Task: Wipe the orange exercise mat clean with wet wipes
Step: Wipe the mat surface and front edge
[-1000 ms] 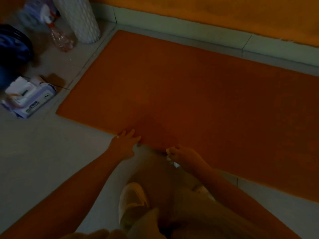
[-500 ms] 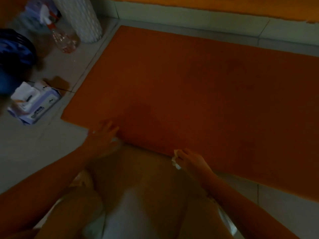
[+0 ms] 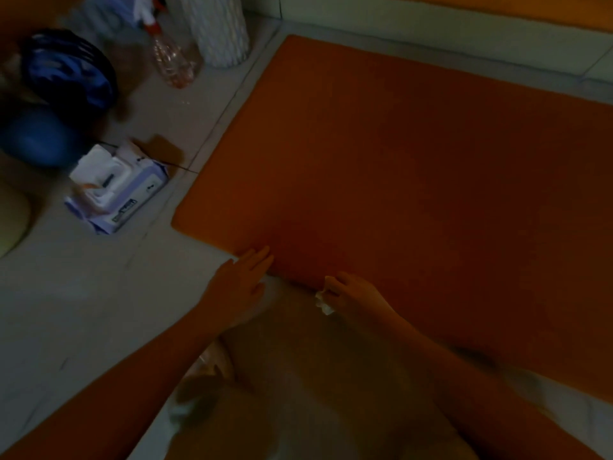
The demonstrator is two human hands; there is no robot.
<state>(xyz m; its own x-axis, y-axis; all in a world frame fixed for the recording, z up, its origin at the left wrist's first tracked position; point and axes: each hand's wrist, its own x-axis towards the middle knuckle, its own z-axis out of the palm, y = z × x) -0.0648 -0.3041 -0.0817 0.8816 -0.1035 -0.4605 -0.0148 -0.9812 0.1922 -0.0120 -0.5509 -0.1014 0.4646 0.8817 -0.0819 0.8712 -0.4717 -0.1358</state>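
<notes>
The orange exercise mat [image 3: 414, 167] lies flat on the tiled floor and fills the right of the view. My left hand [image 3: 242, 283] is flat with straight fingers, its fingertips on the mat's near edge. My right hand [image 3: 351, 293] sits just to the right at the same edge, its fingers curled round a crumpled white wet wipe [image 3: 323, 302]. A purple and white pack of wet wipes [image 3: 116, 190] stands with its lid up on the floor left of the mat. My bent knee is below the hands.
A clear spray bottle [image 3: 172, 61] with a red and white nozzle and a white textured cylinder [image 3: 219, 31] stand at the mat's far left corner. A dark blue helmet-like object [image 3: 66, 78] lies at the far left. A pale skirting [image 3: 431, 31] runs behind the mat.
The view has shifted left and down, so the mat sits further right. My left hand moved back from the floor onto the mat's near edge. My right hand still holds the wipe.
</notes>
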